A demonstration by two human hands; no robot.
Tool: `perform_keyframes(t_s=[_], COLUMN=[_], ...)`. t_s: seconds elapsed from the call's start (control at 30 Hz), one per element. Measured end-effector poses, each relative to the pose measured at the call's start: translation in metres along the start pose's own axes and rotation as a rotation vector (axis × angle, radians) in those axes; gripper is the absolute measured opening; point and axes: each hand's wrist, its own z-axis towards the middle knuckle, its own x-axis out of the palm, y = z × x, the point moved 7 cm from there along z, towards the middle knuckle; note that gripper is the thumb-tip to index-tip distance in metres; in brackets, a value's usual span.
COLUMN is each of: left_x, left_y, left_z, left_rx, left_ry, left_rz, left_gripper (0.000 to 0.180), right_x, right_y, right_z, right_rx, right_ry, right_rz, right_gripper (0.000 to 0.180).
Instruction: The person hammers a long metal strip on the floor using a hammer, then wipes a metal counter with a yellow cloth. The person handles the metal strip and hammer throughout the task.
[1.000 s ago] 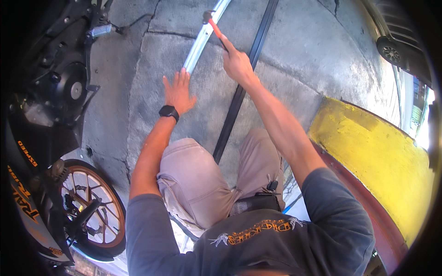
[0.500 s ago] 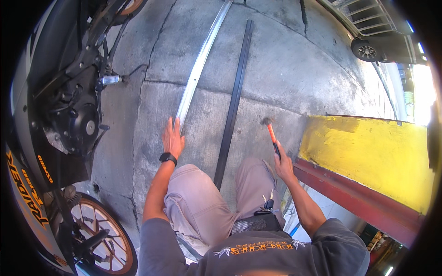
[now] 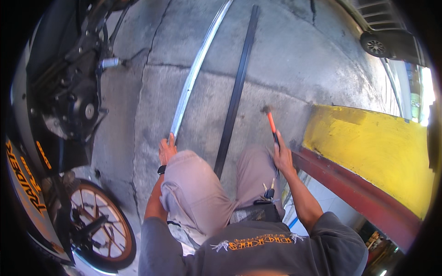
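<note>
A long silver metal bar lies on the concrete, running away from me. At its near end is my left hand, its fingers curled against the bar and partly hidden beside my knee. My right hand is closed round the black grip of a hammer with an orange-red handle. The hammer's head points away from me, over the floor. Between my hands a dark metal bar lies roughly alongside the silver one, its near end between my knees.
A motorcycle stands close on my left, its wheel beside my arm. To my right is a yellow panel above a dark red beam. A vehicle's wheel shows at the far right. Cracks cross the concrete floor.
My left hand has drawn back toward me along the silver bar to its near end, its fingers now curled. My right hand keeps the hammer nearly in place. The view has shifted slightly.
</note>
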Motion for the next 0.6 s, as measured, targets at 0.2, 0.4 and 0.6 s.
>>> perform_keyframes(t_s=[0.2, 0.4, 0.6], left_x=[0.026, 0.02, 0.012], left_y=[0.013, -0.001, -0.005], left_z=[-0.05, -0.047, -0.049], left_rx=[-0.121, -0.119, -0.1], left_ry=[-0.022, 0.055, 0.042], left_rz=[-0.028, 0.089, 0.147], left_gripper=[0.075, 0.078, 0.074], right_x=[0.05, 0.068, 0.139], right_y=[0.116, 0.222, 0.174], right_z=[0.094, 0.165, 0.198], right_rx=[-0.146, -0.432, -0.151], right_ry=[0.093, -0.158, 0.124], right_rz=[0.139, 0.239, -0.113], right_gripper=[0.06, 0.062, 0.059])
